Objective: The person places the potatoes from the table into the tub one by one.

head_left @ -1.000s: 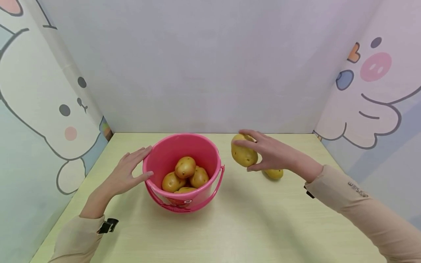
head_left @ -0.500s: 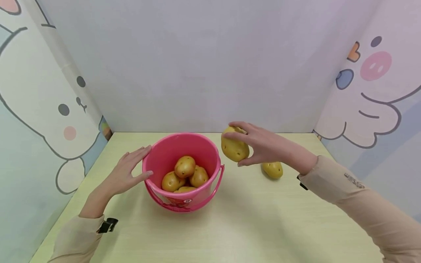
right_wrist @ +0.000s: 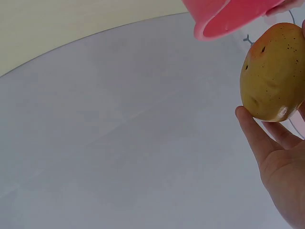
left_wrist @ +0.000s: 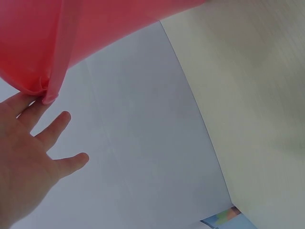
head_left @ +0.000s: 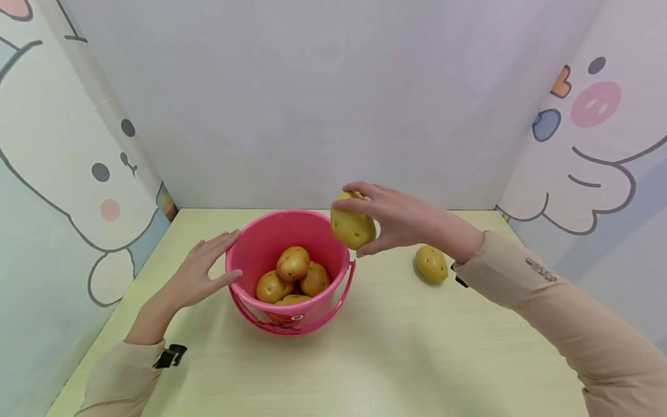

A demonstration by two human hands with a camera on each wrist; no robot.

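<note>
My right hand (head_left: 398, 219) holds a yellow-brown potato (head_left: 352, 225) between thumb and fingers, at the right rim of a pink bucket (head_left: 341, 301). In the right wrist view the same potato (right_wrist: 274, 71) sits against the fingertips, with the bucket (right_wrist: 209, 19) beyond it. My left hand (head_left: 195, 275) rests its fairly straight fingers and thumb on the bucket's left rim. The left wrist view shows fingers (left_wrist: 52, 131) spread below the bucket's edge (left_wrist: 62, 52). Several potatoes (head_left: 293, 263) lie inside the bucket; the lowest are partly hidden.
One more potato (head_left: 431, 264) lies on the pale wooden table (head_left: 396, 347), right of the bucket and near my right wrist. The bucket's handle (head_left: 346, 295) hangs down at its front. A plain light wall (head_left: 333, 104) stands behind, with cartoon-printed side walls.
My right hand has carried the potato left and slightly up, from the table's right part to the bucket's rim. The potato on the table has come fully into view. My left hand has stayed put.
</note>
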